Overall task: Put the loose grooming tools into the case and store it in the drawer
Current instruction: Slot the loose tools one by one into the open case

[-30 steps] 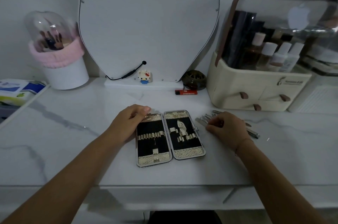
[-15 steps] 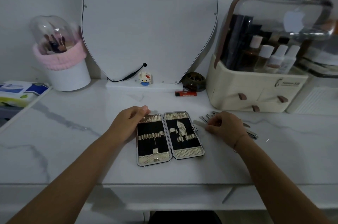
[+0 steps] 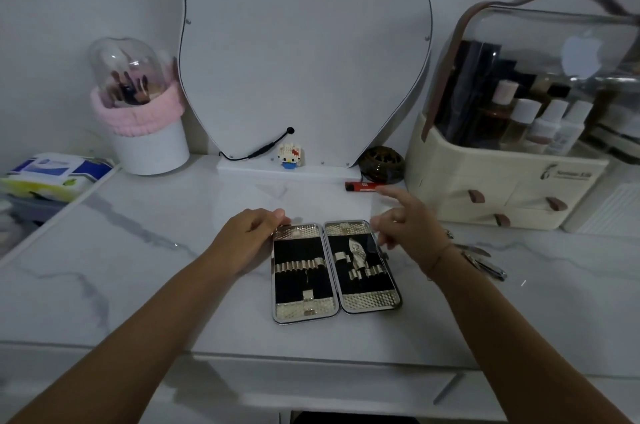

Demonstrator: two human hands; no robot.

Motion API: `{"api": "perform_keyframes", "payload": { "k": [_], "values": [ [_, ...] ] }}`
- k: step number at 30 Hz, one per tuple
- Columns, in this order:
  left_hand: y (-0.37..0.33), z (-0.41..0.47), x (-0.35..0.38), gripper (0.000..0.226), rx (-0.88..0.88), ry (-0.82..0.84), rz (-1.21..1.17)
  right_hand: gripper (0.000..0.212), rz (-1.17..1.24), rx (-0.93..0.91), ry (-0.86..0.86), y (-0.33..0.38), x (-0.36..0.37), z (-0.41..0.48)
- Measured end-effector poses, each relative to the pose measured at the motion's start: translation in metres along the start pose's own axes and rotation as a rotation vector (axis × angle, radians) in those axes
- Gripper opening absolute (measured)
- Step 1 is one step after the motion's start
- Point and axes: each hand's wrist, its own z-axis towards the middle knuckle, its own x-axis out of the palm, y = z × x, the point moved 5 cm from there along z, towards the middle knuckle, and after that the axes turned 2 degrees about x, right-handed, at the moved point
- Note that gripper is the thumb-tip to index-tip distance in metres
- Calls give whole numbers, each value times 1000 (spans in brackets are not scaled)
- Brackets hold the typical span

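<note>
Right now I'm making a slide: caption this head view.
Left hand holds open manicure case by a corner, right hand hovers over its right half, loose tools beside.

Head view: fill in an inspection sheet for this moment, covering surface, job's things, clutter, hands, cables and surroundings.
Surface: white marbled tabletop, dimly lit.
Job's things: case lies open and flat; a strapped tool sits in its right half; loose tools lie to its right.
Clutter: lighter, figurine and dark round object behind the case.
Hands: left hand grips the case's far left corner; right hand hovers over the right half, index finger out; too blurred to tell whether it holds a tool.
Cables: black cable at the mirror's foot.
Surroundings: mirror, brush holder, wipes pack, organiser.
</note>
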Motion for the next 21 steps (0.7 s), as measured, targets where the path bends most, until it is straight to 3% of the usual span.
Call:
{"api": "perform_keyframes", "payload": {
  "k": [6,13,18,21],
  "values": [
    [4,0,-2,51,-15,12,-74,47,102,36,129,3,39,18],
    [-3,0,-1,37,0,11,-56,38,12,39,95,1,44,25],
    [-8,-1,0,17,114,39,0,37,-45,34,264,4,45,26],
    [-9,1,0,19,146,40,24,33,-114,36,363,5,46,27]
  ]
}}
